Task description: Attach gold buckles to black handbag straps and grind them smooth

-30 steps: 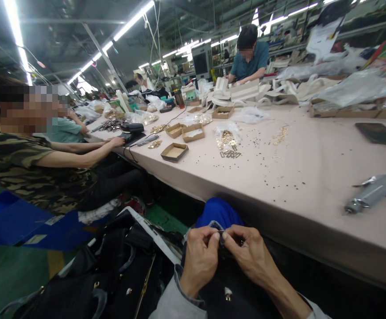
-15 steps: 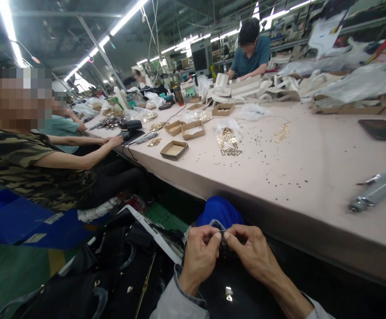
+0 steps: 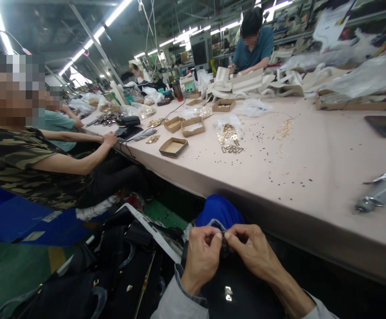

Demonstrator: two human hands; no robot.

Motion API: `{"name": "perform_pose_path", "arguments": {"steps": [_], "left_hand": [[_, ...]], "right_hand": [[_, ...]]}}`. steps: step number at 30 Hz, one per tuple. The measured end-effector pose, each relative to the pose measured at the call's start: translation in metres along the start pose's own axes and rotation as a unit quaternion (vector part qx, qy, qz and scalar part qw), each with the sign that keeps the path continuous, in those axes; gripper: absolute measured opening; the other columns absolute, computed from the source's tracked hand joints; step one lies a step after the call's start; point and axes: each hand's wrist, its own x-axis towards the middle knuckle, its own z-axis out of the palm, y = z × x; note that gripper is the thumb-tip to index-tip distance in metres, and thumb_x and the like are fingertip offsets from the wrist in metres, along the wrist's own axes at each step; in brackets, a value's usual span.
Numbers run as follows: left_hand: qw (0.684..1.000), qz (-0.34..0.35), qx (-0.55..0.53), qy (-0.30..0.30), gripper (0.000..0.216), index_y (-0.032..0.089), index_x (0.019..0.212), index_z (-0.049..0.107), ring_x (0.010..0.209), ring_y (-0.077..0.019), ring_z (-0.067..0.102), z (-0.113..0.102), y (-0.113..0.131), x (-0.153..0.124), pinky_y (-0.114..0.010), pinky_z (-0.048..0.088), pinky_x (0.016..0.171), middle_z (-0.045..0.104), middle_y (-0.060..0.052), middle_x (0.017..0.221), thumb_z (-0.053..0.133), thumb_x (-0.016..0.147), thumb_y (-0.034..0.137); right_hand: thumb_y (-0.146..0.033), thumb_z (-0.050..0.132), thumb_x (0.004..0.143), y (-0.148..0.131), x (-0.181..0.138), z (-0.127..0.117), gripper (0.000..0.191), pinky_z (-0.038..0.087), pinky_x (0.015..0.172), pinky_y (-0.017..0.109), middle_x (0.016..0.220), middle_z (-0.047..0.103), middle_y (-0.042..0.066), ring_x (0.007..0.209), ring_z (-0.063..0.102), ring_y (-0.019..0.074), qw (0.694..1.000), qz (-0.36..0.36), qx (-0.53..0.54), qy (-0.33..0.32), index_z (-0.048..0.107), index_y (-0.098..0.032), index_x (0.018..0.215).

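A black bag (image 3: pixel 249 294) with a shiny metal clasp (image 3: pixel 228 293) lies across my lap. Above its upper edge, my left hand (image 3: pixel 200 259) and my right hand (image 3: pixel 255 250) face each other, thumbs against bent fingers. Both pinch at something thin and small between the fingertips; its kind is too small to make out. Dark, partly clear-wrapped material shows just behind and below the fingertips, mostly hidden by the hands. Blue cloth (image 3: pixel 220 210) covers the knee beyond them. More black bags (image 3: pixel 113 270) with gold-coloured fittings are heaped left of my left sleeve.
The table (image 3: pixel 193 173) ahead bears small cardboard boxes (image 3: pixel 173 147), gold-coloured buckles (image 3: pixel 232 149), scattered dark bits and a grey power tool (image 3: pixel 379 195) at right. A co-worker in camouflage (image 3: pixel 47 155) sits left beside a blue bin (image 3: pixel 30 221). Another person (image 3: pixel 252 44) works across the table.
The view has shifted slightly. My hands keep the same pinching pose over the bag. The co-worker at left has drawn a hand back a little, and the person across has raised one hand.
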Motion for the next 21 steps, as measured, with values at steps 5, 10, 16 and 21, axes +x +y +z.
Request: {"name": "perform_pose_path", "arguments": {"steps": [5, 10, 16, 21], "left_hand": [[0.999, 0.021, 0.023, -0.032, 0.03, 0.016, 0.064, 0.068, 0.054, -0.0129, 0.044, -0.005, 0.005, -0.002, -0.026, 0.031, 0.053, 0.051, 0.001, 0.056, 0.058, 0.088, 0.033], [0.998, 0.032, 0.051, -0.031, 0.028, 0.015, 0.065, 0.07, 0.053, -0.0129, 0.046, -0.003, 0.0, -0.002, -0.027, 0.03, 0.053, 0.054, 0.0, 0.056, 0.059, 0.087, 0.03], [0.999, -0.008, 0.025, -0.028, 0.027, 0.015, 0.067, 0.069, 0.054, -0.0133, 0.047, -0.004, -0.009, 0.001, -0.026, 0.031, 0.052, 0.056, 0.0, 0.057, 0.062, 0.087, 0.032], [0.996, -0.047, -0.027, -0.073, 0.033, 0.014, 0.073, 0.069, 0.052, -0.0127, 0.047, -0.007, -0.012, 0.003, -0.025, 0.032, 0.05, 0.056, 0.0, 0.057, 0.067, 0.087, 0.044]], "right_hand": [[-0.044, 0.058, 0.095, -0.001, 0.002, -0.012, 0.036, 0.031, 0.059, 0.029, 0.067, 0.053, -0.001, 0.063, 0.043, 0.0141, 0.999, 0.001, 0.0, -0.051, 0.071, -0.015, 0.077], [-0.032, 0.06, 0.086, -0.001, 0.005, -0.007, 0.025, 0.026, 0.056, 0.028, 0.063, 0.04, -0.005, 0.061, 0.035, 0.0118, 0.999, 0.017, -0.002, -0.046, 0.055, -0.018, 0.067], [-0.036, 0.058, 0.087, 0.0, 0.009, -0.001, 0.027, 0.027, 0.056, 0.027, 0.062, 0.041, -0.004, 0.061, 0.036, 0.0121, 0.999, 0.031, 0.006, -0.041, 0.058, -0.016, 0.068], [-0.039, 0.059, 0.089, -0.001, 0.008, -0.007, 0.031, 0.026, 0.056, 0.028, 0.063, 0.044, -0.004, 0.061, 0.036, 0.0118, 0.998, 0.024, 0.016, -0.055, 0.06, -0.015, 0.069]]}}
